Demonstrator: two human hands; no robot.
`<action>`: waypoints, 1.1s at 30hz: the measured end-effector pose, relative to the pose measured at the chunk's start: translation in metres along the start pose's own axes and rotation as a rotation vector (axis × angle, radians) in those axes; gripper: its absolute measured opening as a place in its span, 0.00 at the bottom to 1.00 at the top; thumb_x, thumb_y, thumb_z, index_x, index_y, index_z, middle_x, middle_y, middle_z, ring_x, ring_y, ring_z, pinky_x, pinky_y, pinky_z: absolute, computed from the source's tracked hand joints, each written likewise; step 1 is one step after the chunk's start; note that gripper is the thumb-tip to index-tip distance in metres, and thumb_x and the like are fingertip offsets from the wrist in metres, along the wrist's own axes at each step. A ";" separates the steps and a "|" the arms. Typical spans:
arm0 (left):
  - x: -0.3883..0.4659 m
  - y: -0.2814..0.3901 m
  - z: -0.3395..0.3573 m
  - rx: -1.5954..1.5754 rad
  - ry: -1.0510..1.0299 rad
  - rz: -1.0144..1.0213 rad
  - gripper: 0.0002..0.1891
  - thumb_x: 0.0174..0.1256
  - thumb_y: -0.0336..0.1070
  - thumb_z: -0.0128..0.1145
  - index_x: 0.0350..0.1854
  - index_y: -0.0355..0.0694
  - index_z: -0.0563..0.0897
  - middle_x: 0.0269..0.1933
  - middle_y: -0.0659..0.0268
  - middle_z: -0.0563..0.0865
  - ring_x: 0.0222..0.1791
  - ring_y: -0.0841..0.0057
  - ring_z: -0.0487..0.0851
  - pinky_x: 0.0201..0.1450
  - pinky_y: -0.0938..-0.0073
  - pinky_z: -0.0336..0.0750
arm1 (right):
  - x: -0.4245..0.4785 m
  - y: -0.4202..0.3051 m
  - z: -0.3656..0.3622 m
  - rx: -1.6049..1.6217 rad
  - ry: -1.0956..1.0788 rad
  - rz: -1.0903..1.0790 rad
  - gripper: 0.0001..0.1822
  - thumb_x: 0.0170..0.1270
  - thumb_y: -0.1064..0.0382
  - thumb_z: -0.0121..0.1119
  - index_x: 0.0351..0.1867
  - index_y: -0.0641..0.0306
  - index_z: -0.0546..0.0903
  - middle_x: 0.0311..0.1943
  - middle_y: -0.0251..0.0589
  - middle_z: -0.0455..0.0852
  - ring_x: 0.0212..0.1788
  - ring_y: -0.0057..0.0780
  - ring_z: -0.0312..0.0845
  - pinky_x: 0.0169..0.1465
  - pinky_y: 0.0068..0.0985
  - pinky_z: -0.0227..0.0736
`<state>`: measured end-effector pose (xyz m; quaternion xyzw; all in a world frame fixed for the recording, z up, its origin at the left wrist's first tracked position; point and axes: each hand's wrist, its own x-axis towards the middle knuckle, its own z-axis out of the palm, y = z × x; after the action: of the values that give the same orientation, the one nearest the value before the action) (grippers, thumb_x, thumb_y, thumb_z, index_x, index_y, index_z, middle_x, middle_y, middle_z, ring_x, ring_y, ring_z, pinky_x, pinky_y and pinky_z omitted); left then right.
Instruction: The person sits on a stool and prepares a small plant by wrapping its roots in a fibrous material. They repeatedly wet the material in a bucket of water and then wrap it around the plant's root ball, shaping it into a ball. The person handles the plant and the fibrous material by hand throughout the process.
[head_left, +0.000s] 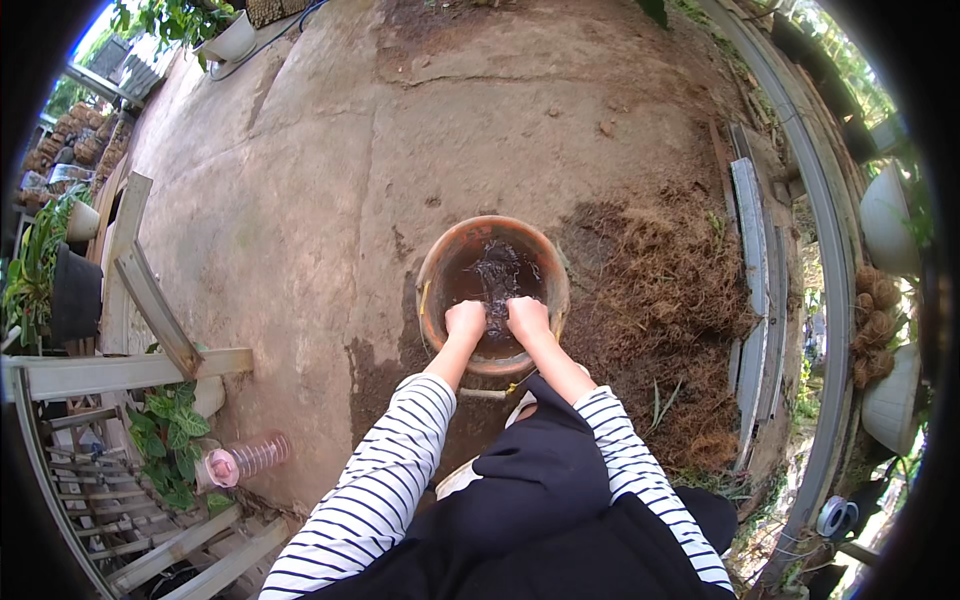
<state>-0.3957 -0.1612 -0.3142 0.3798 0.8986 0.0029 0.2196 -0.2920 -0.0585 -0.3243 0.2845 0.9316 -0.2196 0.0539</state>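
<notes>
A round orange-brown bucket stands on the ground right before me, with dark water inside. My left hand is over the left part of its opening, the fingers curled under and hidden. Opposite it, my right hand is held the same way, a small gap apart from the left. Glinting, rippled patches run along the water between and beyond both hands; whether a clear or wet thing is held there cannot be told. The bucket's bail handle with a pale grip hangs down on my side.
Brown fibre is heaped on the right, beside metal rails. A clear ribbed plastic bottle lies at lower left, near a leafy plant and a wooden frame. A white pot stands far left on the concrete floor.
</notes>
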 end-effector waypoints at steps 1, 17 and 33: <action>0.000 -0.003 0.003 0.036 0.011 0.035 0.08 0.53 0.33 0.56 0.31 0.39 0.87 0.32 0.56 0.87 0.36 0.62 0.87 0.38 0.62 0.81 | -0.002 -0.005 -0.009 -0.035 -0.033 -0.030 0.08 0.48 0.62 0.62 0.30 0.62 0.83 0.28 0.48 0.85 0.37 0.45 0.83 0.41 0.41 0.77; 0.006 -0.008 0.021 -0.122 0.029 0.120 0.10 0.58 0.29 0.49 0.32 0.37 0.85 0.34 0.50 0.86 0.38 0.57 0.86 0.42 0.60 0.80 | 0.012 0.005 0.012 0.076 0.034 0.012 0.10 0.58 0.62 0.53 0.32 0.63 0.83 0.29 0.55 0.84 0.35 0.49 0.83 0.40 0.42 0.77; 0.005 -0.014 0.020 0.110 -0.078 0.179 0.11 0.60 0.28 0.49 0.37 0.33 0.84 0.42 0.51 0.85 0.43 0.58 0.85 0.44 0.62 0.81 | 0.005 -0.001 0.008 0.138 0.071 -0.201 0.07 0.55 0.67 0.53 0.32 0.62 0.82 0.35 0.47 0.83 0.40 0.46 0.81 0.44 0.40 0.76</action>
<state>-0.4000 -0.1708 -0.3366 0.4700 0.8506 -0.0413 0.2321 -0.2971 -0.0602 -0.3318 0.2005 0.9394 -0.2773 -0.0213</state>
